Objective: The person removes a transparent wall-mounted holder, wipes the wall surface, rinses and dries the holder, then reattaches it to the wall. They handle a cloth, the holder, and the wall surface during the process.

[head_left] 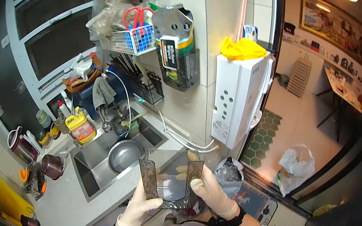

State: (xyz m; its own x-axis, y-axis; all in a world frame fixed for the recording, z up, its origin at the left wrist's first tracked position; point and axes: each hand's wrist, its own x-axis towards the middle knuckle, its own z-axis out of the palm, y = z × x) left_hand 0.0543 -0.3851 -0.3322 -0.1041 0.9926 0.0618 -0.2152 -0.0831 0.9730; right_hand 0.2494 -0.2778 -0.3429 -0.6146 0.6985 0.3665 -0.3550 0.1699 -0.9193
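Observation:
Both gloved hands hold a smoky see-through plastic box (pixel 148 180) in front of my body, above the floor beside the counter's edge. Its narrow dark sides look stained, and gloved fingers show through its clear panel. My left hand (pixel 138 210), in a pale glove, grips the lower left side with the thumb over the near edge. Round the right side closes my right hand (pixel 215 195), its thumb on the dark edge and its fingers behind the panel. Just beyond the box, a metal basin (pixel 124 157) sits in the steel sink (pixel 92 170).
A yellow jug (pixel 80 128) and several bottles stand behind the sink. On the wall hang a white wire basket (pixel 131 41) and a dark holder (pixel 180 72). A white appliance (pixel 237 98) is at the right, above a bagged bin (pixel 229 173). The counter (pixel 57 207) runs along my left.

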